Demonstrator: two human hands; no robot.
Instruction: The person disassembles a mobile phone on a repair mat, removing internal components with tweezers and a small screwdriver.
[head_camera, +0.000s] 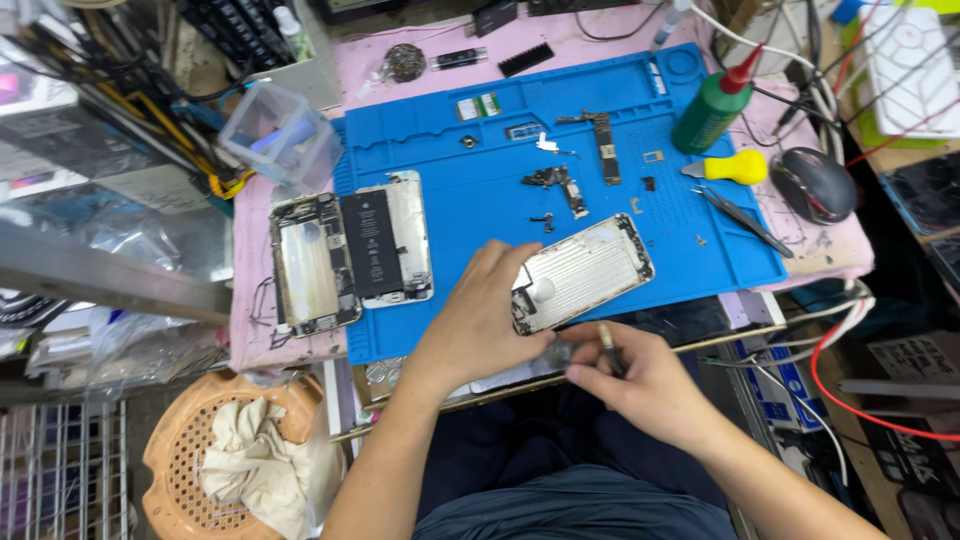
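The right hand (640, 385) is closed in a pinch grip around a thin rod-shaped tool (607, 345), its tip directed at the near edge of the phone housing (583, 272). The left hand (480, 320) is clamped on that housing at its left end, holding it tilted at the near edge of the blue work mat (480, 210), partly past the mat's front border. With support at one end only, a sudden push from the tool is likely to pivot the housing or drive the tip across its inner face. Because the housing sits at the bench edge, a loosened grip could drop it toward the lap. Farther left, an opened phone with battery (385, 240) and a bare frame (310, 265) lie side by side; a sweeping forearm could displace them. Beyond, small loose parts (560, 185) and a logic board (605, 148) rest unsecured on the mat and could scatter if it is jolted. The green bottle (712, 105) stands upright near the far right corner and could tip over them.
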